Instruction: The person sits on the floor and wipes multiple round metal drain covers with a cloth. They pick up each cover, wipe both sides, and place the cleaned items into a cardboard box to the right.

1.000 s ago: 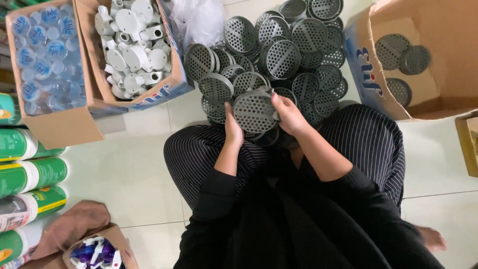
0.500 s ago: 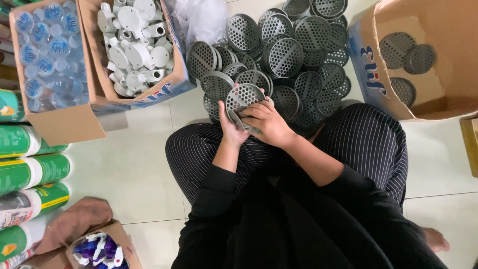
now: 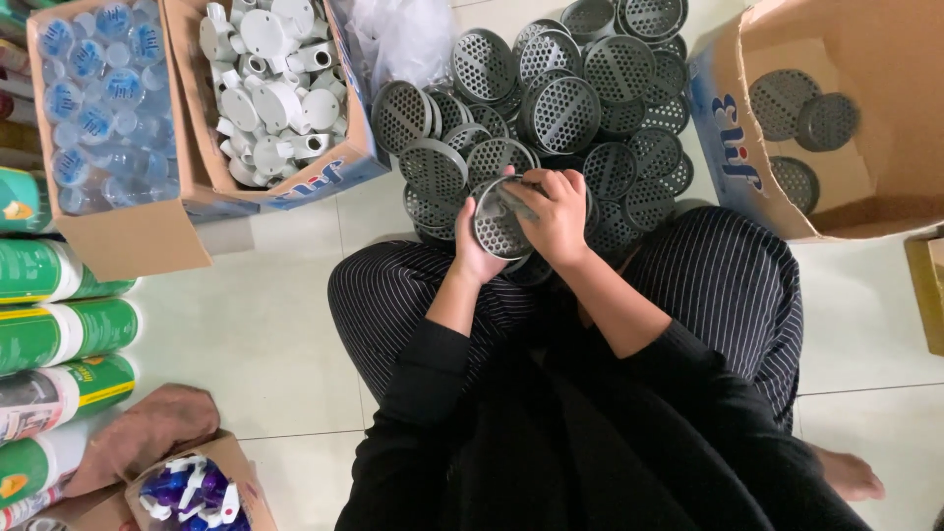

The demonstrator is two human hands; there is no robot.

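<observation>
I sit cross-legged on a pale tiled floor. Both hands hold one round grey perforated strainer [image 3: 497,224] just above my knees. My left hand [image 3: 474,258] cups it from underneath and behind. My right hand [image 3: 557,214] is closed over its right rim, fingers curled across the top edge. Directly beyond my hands lies a heap of the same grey strainers [image 3: 551,108].
A cardboard box [image 3: 885,211] at right holds three strainers. Two boxes at upper left hold white plastic fittings [image 3: 270,84] and clear bottles [image 3: 98,98]. Green spray cans [image 3: 59,334] lie at left, with a small box of blue-and-white spray nozzles [image 3: 192,492] at the bottom left.
The strainer has tilted from flat toward the camera to more edge-on, and my right hand has shifted from its lower edge to grip its right rim.
</observation>
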